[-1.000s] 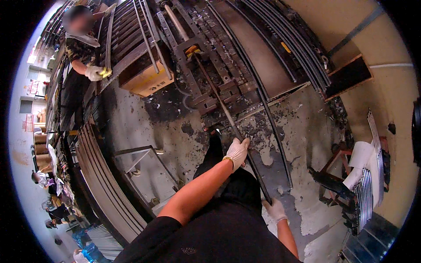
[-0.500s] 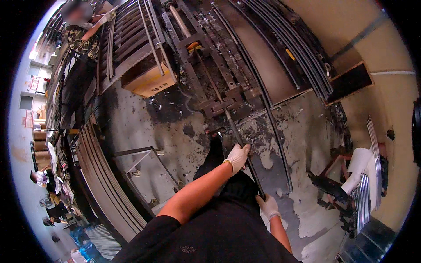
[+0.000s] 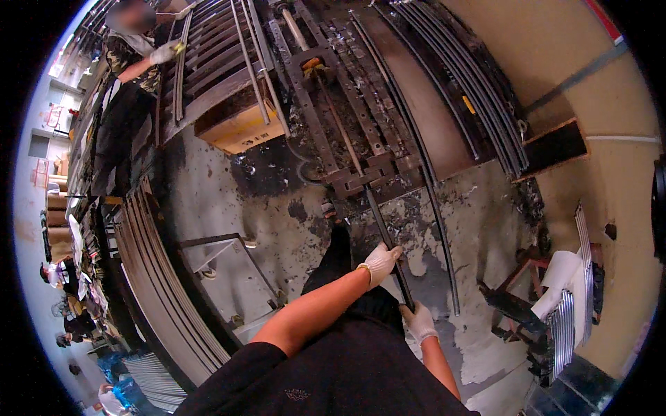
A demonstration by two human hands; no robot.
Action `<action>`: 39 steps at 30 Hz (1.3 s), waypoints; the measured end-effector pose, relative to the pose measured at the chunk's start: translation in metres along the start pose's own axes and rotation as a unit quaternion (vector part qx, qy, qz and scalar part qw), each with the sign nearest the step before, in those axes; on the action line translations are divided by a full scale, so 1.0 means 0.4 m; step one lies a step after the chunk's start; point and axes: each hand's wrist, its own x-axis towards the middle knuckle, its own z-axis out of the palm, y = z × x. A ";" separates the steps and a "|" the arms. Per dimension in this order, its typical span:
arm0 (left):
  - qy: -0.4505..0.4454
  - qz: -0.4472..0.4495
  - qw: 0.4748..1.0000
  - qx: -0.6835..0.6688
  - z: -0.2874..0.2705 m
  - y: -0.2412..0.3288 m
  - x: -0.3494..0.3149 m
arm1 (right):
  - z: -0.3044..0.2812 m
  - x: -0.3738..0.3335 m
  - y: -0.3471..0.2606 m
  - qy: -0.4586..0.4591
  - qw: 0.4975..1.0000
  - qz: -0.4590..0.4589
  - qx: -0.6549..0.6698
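Observation:
A long dark metal rod (image 3: pixel 378 218) slants from the steel bed of a machine (image 3: pixel 361 182) down toward my body. Its far part passes through a slotted block at the bed's near end. My left hand (image 3: pixel 381 265), in a whitish glove, is closed round the rod partway along. My right hand (image 3: pixel 420 322), also gloved, is closed at the rod's near end, close to my waist; some of its fingers are hidden. Farther up the bed, an orange-yellow piece (image 3: pixel 313 64) sits in an opening in line with the rod.
Long dark rods (image 3: pixel 444 253) and a bundle of bars (image 3: pixel 479 90) lie right of the bed. Left are a cardboard box (image 3: pixel 243 128), a metal frame (image 3: pixel 215 243) and stacked long strips (image 3: pixel 166 270). Another person's gloved hand (image 3: pixel 166 52) is at rods, far left. Silvery tubes (image 3: pixel 560 333) stand lower right.
The view has shifted, so the machine sits lower in the picture. My right hand has come closer to my left along the rod's line. The other person's hand has moved down onto the rods.

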 end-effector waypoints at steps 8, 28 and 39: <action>-0.006 0.048 0.997 0.066 0.000 -0.113 0.097 | -0.003 -0.003 -0.013 -0.005 1.000 0.006 -0.015; 0.001 0.031 0.999 0.011 -0.003 -0.128 0.101 | 0.012 -0.014 -0.026 0.045 0.997 -0.017 -0.055; -0.028 -0.019 0.992 0.119 -0.001 -0.077 0.084 | 0.024 0.002 -0.016 0.071 0.997 -0.034 -0.016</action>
